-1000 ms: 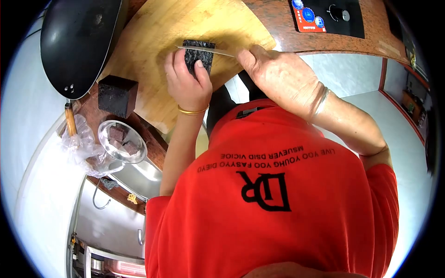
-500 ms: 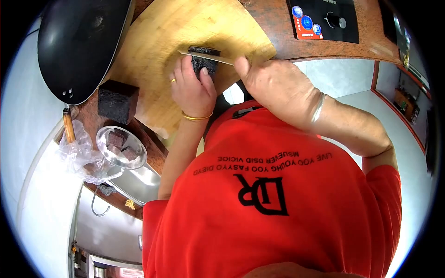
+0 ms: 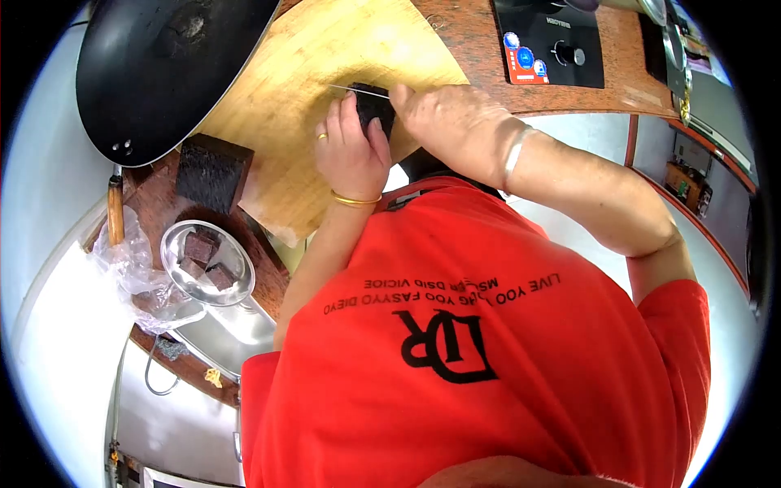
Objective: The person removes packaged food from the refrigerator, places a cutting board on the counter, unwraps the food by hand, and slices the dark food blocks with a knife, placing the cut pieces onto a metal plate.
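On the wooden cutting board (image 3: 268,106) lies a small dark block (image 3: 379,122), nearly black and rough-surfaced, perhaps blood curd. My left hand (image 3: 350,150), wearing a ring and a gold bangle, grips its near side with fingers and thumb. A knife (image 3: 358,91) crosses the block's top, its blade seen almost edge-on as a thin line. Its handle is hidden inside my right hand (image 3: 451,118), which is closed around it at the block's right. Whether the blade has cut in, I cannot tell. A larger dark block (image 3: 213,172) rests at the board's left edge.
A black wok (image 3: 163,73) with a wooden handle (image 3: 115,207) sits at upper left. Below are a metal bowl (image 3: 246,281) holding several dark red-brown chunks (image 3: 201,244), a crumpled plastic bag (image 3: 134,268) and a sink (image 3: 220,342). A black cooktop (image 3: 549,45) stands upper right.
The view has shifted slightly. The knife blade, broader to the eye before, now shows as a thin line over the block. Both hands keep their hold.
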`<state>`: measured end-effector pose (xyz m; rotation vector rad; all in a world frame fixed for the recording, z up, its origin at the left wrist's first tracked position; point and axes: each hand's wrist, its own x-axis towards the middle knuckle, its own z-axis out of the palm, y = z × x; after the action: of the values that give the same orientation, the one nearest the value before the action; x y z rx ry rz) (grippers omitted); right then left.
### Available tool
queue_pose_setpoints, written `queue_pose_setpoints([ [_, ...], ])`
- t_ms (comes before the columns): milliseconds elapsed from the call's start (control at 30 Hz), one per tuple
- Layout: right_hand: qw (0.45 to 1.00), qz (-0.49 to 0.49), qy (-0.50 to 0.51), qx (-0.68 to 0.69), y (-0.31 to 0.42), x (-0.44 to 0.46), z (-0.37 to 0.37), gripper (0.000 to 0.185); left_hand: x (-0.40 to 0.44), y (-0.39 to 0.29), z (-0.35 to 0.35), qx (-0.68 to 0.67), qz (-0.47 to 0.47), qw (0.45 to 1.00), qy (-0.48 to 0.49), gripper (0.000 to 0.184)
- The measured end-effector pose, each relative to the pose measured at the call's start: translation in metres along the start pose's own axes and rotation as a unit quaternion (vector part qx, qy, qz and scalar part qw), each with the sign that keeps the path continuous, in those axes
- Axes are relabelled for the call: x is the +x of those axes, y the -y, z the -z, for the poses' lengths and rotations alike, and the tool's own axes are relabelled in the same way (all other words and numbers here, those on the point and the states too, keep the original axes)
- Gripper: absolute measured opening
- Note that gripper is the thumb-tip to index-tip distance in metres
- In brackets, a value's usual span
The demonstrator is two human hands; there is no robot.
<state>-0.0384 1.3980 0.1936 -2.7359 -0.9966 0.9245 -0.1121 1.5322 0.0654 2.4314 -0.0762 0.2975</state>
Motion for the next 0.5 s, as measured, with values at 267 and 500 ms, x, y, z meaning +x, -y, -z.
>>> queue_pose_setpoints([
  [267,0.998,-0.036,0.041,0.042,-0.003,-0.004,0.007,0.034,-0.002,-0.003,0.001,0.005,0.041,0.999,-0.016,0.054],
  [500,0.980,-0.041,-0.090,0.174,-0.031,-0.073,-0.008,0.033,0.065,-0.017,0.048,-0.071,-0.163,0.982,-0.061,0.049],
])
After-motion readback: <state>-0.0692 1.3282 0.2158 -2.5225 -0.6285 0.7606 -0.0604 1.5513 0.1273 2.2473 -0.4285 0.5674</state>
